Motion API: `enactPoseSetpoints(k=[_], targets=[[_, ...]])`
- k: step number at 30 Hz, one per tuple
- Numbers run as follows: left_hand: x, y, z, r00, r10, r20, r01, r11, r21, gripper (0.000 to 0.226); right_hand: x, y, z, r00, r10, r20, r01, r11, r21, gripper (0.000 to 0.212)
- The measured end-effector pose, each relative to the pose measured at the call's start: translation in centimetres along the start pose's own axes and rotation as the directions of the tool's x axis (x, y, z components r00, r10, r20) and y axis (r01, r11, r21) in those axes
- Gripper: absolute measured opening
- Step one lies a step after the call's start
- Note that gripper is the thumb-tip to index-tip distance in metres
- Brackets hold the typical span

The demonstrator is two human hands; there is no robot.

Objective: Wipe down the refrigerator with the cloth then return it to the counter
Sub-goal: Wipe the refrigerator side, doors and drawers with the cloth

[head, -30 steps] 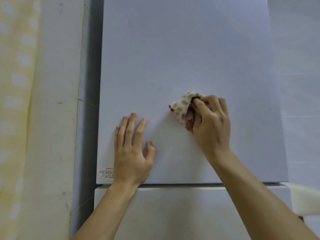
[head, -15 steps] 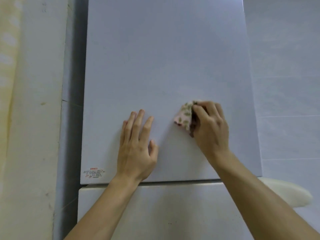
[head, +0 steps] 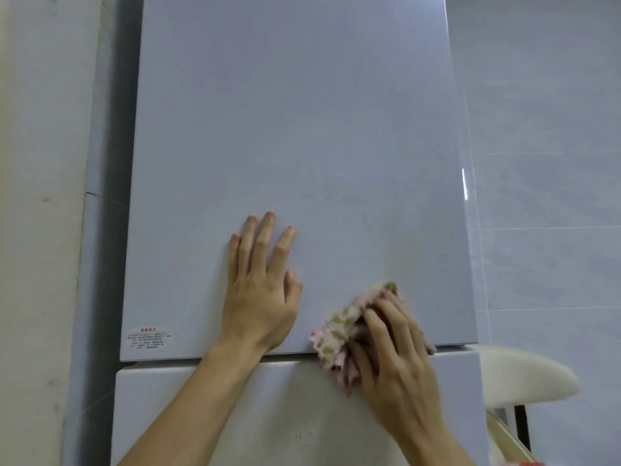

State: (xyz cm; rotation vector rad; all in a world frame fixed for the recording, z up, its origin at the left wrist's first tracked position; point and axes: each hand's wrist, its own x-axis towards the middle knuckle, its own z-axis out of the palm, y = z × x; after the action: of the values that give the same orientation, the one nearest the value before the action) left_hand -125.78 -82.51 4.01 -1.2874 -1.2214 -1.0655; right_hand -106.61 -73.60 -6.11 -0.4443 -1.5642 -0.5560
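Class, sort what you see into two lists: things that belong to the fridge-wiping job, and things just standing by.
In the job: refrigerator door, cloth, right hand gripping the cloth, left hand flat on the door.
Standing by: cream seat, tiled wall, door sticker.

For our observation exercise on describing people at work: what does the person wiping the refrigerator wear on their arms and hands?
Nothing shows on either. The left hand and right hand are bare: no gloves, rings or watch. The left forearm and right forearm are uncovered down to the picture's bottom edge, with no sleeve or bracelet in view. The fingernails are short and look unpainted.
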Motion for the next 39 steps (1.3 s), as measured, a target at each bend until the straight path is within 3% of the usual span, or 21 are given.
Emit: enactPoseSetpoints(k=[4,9,16,19,22,26,28,32,36,39], targets=[[0.4,0.8,0.3,0.999,-0.032,0.000,0.032,0.999,-0.013,0.064,6.2,1.3,1.1,1.000,0.003,0.016,-0.001,0.997,-0.074,0.056],[1.0,1.5,0.6,0.997,-0.031,-0.068,0.031,0.999,0.008,0.057,14.2,2.1,2.3,0.985,0.166,-0.040,-0.171,0.971,-0.169,0.067],[1.4,3.2,1.5,0.998,0.012,-0.055,-0.014,0.999,-0.041,0.058,4.6,2.2,1.4,0.985,0.172,-0.005,-0.171,0.976,-0.133,0.062],[1.2,3.9,2.2,0.999,0.018,-0.033,-0.019,1.000,-0.018,0.062,0.0,2.9,-0.3,0.980,0.194,0.033,-0.192,0.980,-0.059,0.083],[1.2,4.2,2.6,0.998,0.011,-0.061,-0.009,1.000,0.019,0.063,2.1,2.3,-1.0,0.930,0.351,0.106,-0.361,0.928,0.096,0.088],[1.2,4.1,2.8,0.997,0.016,-0.077,-0.014,0.999,0.039,0.064,10.1,3.1,0.0,0.893,0.445,0.072,-0.442,0.896,-0.054,0.116],[1.2,4.0,2.8,0.997,0.013,-0.073,-0.011,0.999,0.032,0.063,14.9,4.5,0.0,0.889,0.457,0.033,-0.451,0.885,-0.112,0.112],[1.2,4.0,2.6,0.999,-0.004,-0.053,0.004,1.000,-0.014,0.061,19.6,6.2,0.0,0.901,0.433,0.015,-0.428,0.895,-0.124,0.074],[1.5,4.1,2.3,0.998,-0.027,-0.052,0.024,0.999,-0.043,0.059,13.8,6.3,0.5,0.917,0.388,-0.086,-0.395,0.916,-0.071,0.065],[1.4,4.6,2.4,0.999,-0.012,-0.043,0.011,1.000,-0.018,0.060,4.7,5.3,0.1,0.904,0.425,-0.052,-0.428,0.902,-0.059,0.069]])
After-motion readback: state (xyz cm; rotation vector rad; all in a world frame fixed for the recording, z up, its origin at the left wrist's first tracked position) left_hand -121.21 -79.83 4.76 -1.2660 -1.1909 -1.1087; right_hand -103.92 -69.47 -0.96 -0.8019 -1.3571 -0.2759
